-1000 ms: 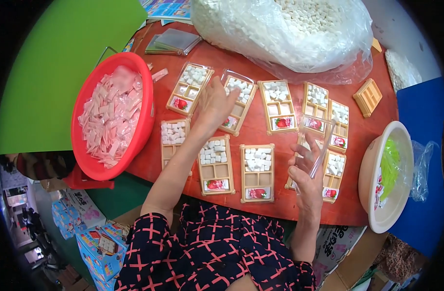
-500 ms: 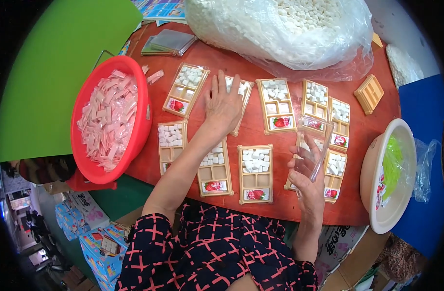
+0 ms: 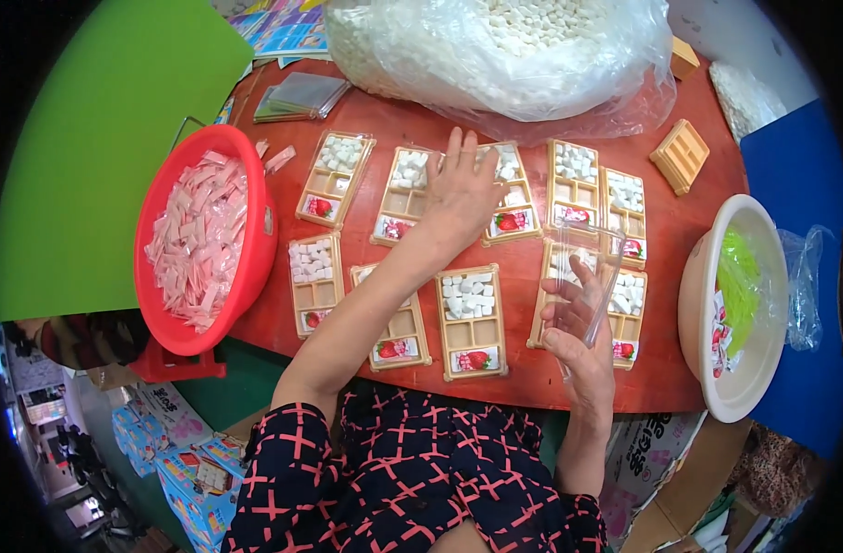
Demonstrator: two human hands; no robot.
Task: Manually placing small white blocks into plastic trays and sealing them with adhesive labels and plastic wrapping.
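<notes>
The left hand [image 3: 460,195], grip spread and apparently empty, is now shifted rightward to the upper-centre tray [image 3: 530,197], suggesting tray-by-tray work. Right of centre, clear covers [image 3: 611,265] are held by the right hand [image 3: 584,352], grip half-closed.

Tray [image 3: 401,324] partly hidden by left forearm [image 3: 371,309]; bag [image 3: 495,78] cropped at top.

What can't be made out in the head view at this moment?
All in the head view:
Left part of a back tray: behind the left hand.
Part of a front tray: behind the left forearm.
One clear cover or several in the right hand: see-through edges overlap.
Top of the big plastic bag: cut off by the upper edge.
</notes>
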